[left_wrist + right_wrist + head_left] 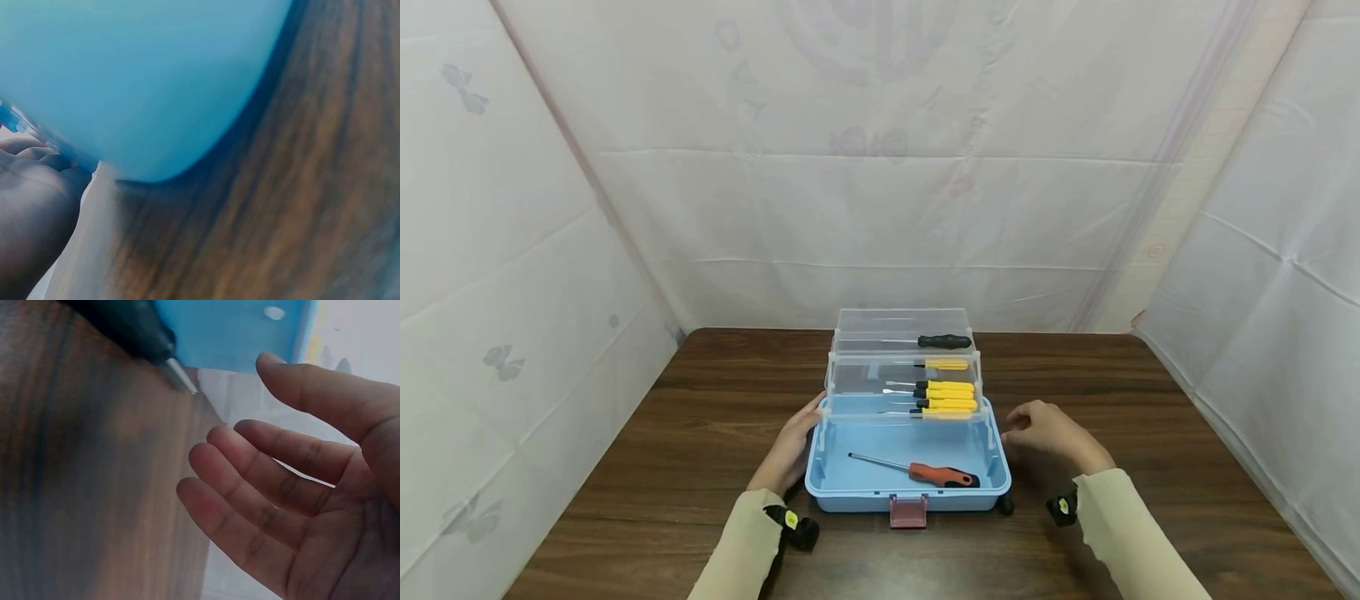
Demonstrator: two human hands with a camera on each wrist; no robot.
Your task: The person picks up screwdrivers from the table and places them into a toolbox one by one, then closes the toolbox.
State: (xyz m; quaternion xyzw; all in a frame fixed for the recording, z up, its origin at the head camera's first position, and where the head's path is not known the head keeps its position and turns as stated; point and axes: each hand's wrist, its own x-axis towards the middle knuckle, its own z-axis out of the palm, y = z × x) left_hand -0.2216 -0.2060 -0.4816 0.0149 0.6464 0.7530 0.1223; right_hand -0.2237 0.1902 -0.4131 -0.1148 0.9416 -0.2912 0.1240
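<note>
A light blue toolbox (910, 502) lies open, its clear tiered trays (865, 375) raised at the back. My left hand (787, 450) rests along the box's left side, fingers straight toward the back corner; in the left wrist view the blue wall (144, 94) hides part of it. Inside the box lies a red-and-black-handled screwdriver (936, 474). Just off the right wall, my right hand (1051, 433) is held with loosely bent fingers and thumb apart, nothing between them. Near its fingertips, a screwdriver with a black handle (140, 331) lies beside the box, mostly hidden in the head view.
Several yellow-handled screwdrivers (947, 395) and one black-handled screwdriver (943, 342) sit in the raised trays. A maroon latch (907, 512) hangs at the box's front. The dark wooden table (715, 467) is bordered by white sheeting (865, 208) behind and at both sides.
</note>
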